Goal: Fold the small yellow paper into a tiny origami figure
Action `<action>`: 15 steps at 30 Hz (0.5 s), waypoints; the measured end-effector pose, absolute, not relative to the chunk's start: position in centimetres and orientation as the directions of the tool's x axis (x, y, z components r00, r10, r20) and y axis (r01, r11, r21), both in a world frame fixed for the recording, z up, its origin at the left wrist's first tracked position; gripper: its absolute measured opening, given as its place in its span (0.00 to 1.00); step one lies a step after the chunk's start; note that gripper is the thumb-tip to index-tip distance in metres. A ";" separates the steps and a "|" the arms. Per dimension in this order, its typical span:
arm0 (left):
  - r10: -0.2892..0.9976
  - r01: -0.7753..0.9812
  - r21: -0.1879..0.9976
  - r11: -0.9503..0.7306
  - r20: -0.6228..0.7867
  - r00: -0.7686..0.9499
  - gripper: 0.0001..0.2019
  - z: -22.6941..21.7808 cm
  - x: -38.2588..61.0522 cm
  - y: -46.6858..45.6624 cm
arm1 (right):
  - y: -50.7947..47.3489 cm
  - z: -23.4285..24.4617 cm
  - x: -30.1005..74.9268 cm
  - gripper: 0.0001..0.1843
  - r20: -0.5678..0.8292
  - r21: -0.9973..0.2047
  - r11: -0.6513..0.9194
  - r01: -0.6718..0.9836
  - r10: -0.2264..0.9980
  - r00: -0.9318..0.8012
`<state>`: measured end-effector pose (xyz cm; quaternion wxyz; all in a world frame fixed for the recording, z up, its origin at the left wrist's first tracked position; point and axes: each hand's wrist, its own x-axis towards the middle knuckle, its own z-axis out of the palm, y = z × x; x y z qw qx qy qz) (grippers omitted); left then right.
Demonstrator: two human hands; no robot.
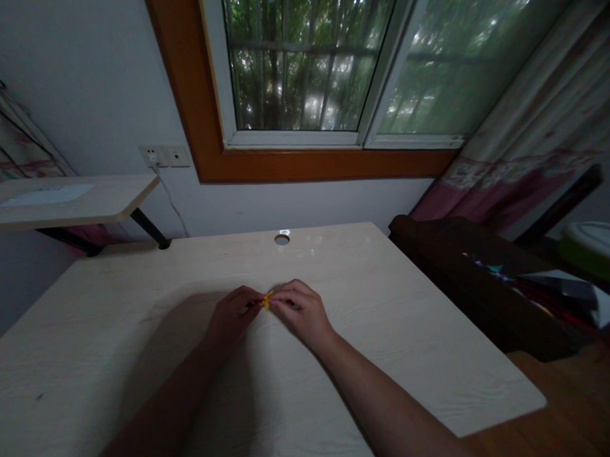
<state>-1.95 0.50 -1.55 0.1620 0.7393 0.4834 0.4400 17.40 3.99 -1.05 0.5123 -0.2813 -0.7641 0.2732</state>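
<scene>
Both hands meet near the middle of a pale wooden table. Between their fingertips is a small yellow object, too small and dim to name. My left hand has its fingers curled and pinched on one end of it. My right hand is curled the same way and pinches the other end. Both forearms reach in from the bottom edge of the view. The hands rest on or just above the tabletop.
A round cable hole sits at the table's far edge under a window. A second small table stands at the left by a wall socket. A dark wooden furniture piece with clutter and a curtain stand at right.
</scene>
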 end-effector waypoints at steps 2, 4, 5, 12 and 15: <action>0.863 0.563 0.679 -0.471 0.486 0.136 0.06 -1.6 -1.9 0.6 | 4.0 -1.0 17.3 0.05 0.614 -0.724 0.675 0.144 0.725 -0.311; 0.868 0.550 0.696 -0.462 0.481 0.121 0.06 -1.5 -1.9 0.6 | 4.0 -1.0 17.3 0.05 0.598 -0.741 0.656 0.142 0.741 -0.305; 0.870 0.543 0.703 -0.459 0.479 0.116 0.06 -1.4 -1.9 0.6 | 4.0 -0.9 17.3 0.05 0.591 -0.748 0.649 0.141 0.747 -0.305; 0.921 0.533 0.770 -0.351 0.386 0.049 0.09 -0.8 -2.0 0.9 | 4.2 -1.0 17.1 0.04 0.573 -0.772 0.623 0.125 0.767 -0.289; 0.941 0.515 0.805 -0.294 0.338 0.008 0.10 -0.9 -2.3 1.3 | 4.3 -1.0 17.1 0.04 0.564 -0.777 0.616 0.132 0.773 -0.289</action>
